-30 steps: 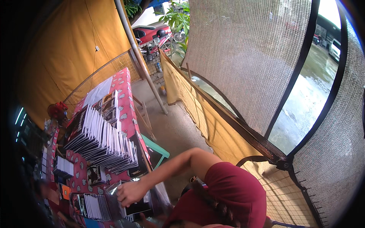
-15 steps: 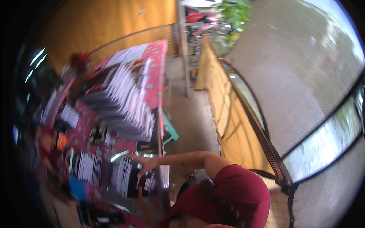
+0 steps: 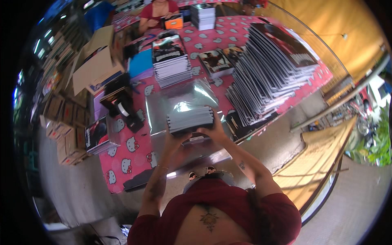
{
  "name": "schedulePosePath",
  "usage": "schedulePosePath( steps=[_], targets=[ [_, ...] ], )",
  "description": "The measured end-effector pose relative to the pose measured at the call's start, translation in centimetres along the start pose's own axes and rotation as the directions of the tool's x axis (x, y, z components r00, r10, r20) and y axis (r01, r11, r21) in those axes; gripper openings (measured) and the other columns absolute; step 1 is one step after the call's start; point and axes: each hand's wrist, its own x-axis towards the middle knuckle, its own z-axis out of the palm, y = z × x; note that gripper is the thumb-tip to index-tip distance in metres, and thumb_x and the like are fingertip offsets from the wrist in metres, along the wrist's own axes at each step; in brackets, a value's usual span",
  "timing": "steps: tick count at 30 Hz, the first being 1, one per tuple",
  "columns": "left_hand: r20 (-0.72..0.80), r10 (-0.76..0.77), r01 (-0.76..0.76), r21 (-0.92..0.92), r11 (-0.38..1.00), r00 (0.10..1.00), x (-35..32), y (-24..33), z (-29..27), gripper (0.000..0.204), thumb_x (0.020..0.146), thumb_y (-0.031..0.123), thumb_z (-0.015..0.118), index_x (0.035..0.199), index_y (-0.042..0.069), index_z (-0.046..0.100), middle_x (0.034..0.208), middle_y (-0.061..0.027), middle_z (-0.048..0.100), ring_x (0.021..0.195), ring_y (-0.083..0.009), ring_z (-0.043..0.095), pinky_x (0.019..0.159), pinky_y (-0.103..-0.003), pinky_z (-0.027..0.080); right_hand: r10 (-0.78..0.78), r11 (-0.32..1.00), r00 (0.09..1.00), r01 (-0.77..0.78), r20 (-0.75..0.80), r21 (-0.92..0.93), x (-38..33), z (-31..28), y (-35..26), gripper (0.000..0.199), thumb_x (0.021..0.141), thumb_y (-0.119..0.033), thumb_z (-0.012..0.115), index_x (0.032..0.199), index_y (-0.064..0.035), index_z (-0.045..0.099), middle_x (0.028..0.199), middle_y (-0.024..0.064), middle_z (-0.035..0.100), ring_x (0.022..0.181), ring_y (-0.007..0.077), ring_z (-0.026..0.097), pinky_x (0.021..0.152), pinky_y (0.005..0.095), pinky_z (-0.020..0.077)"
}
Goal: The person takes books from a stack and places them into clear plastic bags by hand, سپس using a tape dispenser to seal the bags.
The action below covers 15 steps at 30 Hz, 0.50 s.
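We grip a small stack of flat booklets at frame centre, left hand and right hand clamped on its near edge, seemingly to square it over clear plastic sleeves. Around it, the red patterned table carries fanned booklet rows, a tape dispenser and, upper left, cardboard boxes.
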Motion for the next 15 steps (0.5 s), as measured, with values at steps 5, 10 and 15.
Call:
schedulePosePath(
  steps=[5,10,15],
  targets=[
    [-0.017,-0.003,0.003,-0.007,1.0,1.0,-0.8,-0.5,0.0,0.085,0.063,-0.005,0.085,0.133,0.002,0.039,0.121,-0.0115,0.057,0.115,-0.0214,0.057,0.093,-0.035,0.051,0.009,0.995,0.992,0.004,0.125,-0.103,0.5,-1.8,1.5,0.098,0.063,-0.028,0.094,0.139,-0.0042,0.037,0.12,0.0107,0.059,0.114,0.021,0.056,0.099,0.0375,0.0451],
    [0.013,0.426,-0.338,0.63,0.7,0.905,-1.6,12.7,2.0,0.094,0.072,0.024,0.085,0.146,0.0,0.031,0.143,-0.0243,0.043,0.133,-0.0328,0.044,0.11,-0.046,0.036,0.076,0.982,0.991,-0.056,0.107,-0.179,1.0,-2.5,0.4,0.09,0.064,-0.02,0.093,0.133,-0.0039,0.038,0.118,0.0122,0.06,0.112,0.022,0.059,0.096,0.0382,0.0483],
    [0.321,0.362,-0.424,0.869,0.254,0.875,-1.7,10.7,7.8,0.105,0.076,0.057,0.072,0.149,-0.004,0.028,0.153,-0.0299,0.028,0.144,-0.0406,0.028,0.118,-0.05,0.022,0.188,0.978,0.967,-0.2,0.172,0.052,0.5,-1.5,0.0,0.089,0.064,-0.012,0.091,0.133,-0.0049,0.036,0.115,0.0113,0.06,0.11,0.0215,0.059,0.095,0.0361,0.0497]
  ],
)
